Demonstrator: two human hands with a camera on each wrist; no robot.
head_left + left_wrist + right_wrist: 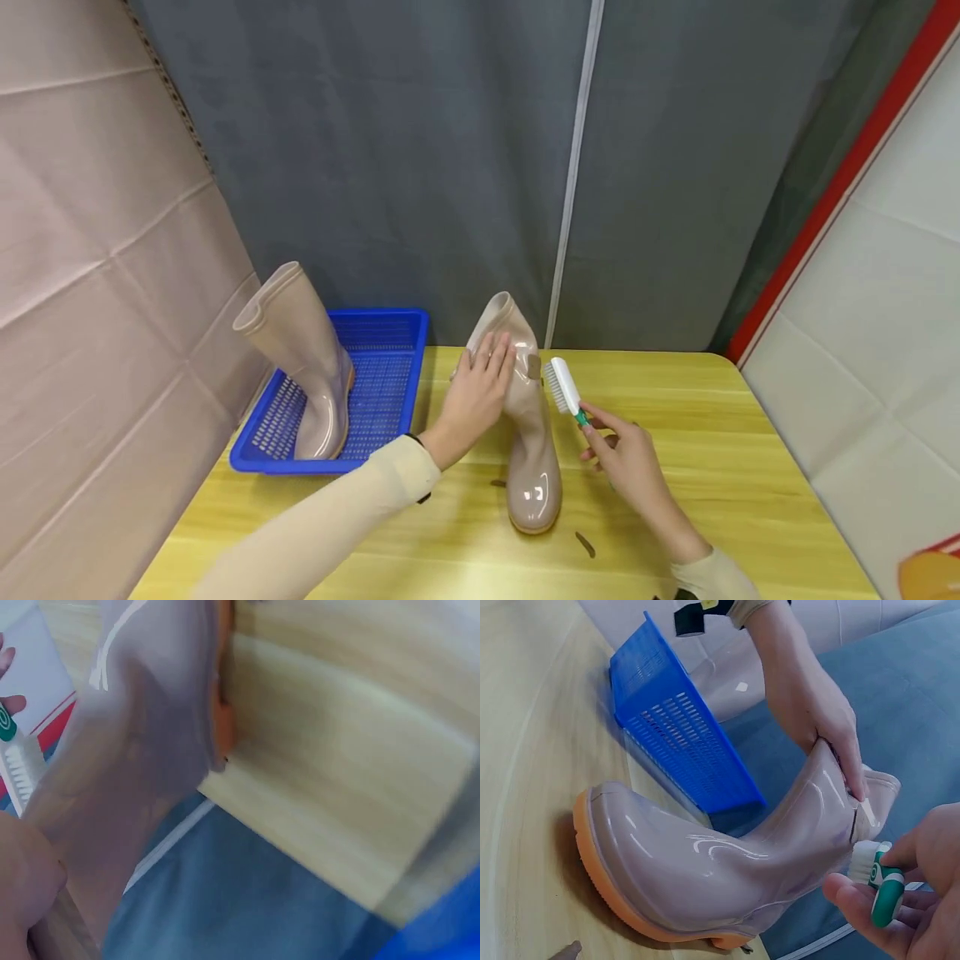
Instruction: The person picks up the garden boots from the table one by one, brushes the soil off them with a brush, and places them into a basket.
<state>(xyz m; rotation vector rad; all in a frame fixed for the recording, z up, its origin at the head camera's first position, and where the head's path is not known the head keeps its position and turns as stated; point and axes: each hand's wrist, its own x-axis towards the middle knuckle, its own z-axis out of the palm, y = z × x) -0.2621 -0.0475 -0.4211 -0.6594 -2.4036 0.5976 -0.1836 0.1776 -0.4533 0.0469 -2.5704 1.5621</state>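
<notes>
A glossy pinkish-beige rain boot (534,467) with an orange sole stands on the table, toe toward me. Across its shaft lies my left hand (478,396), fingers fairly straight and pressing on the surface. A brown patch (534,367) marks the shaft just right of those fingers. My right hand (626,454) pinches the green handle of a white-bristled brush (565,386) between thumb and fingers. The brush head is beside the shaft, bristles facing the boot. In the right wrist view, the bristles (862,859) overlap the boot's upper shaft.
A matching boot (318,400) stands in a blue plastic basket (408,392) at the left of the table. Small brown pieces lie near the standing boot, one (585,544) in front of its toe. A grey curtain (450,167) hangs behind the wooden table (720,467).
</notes>
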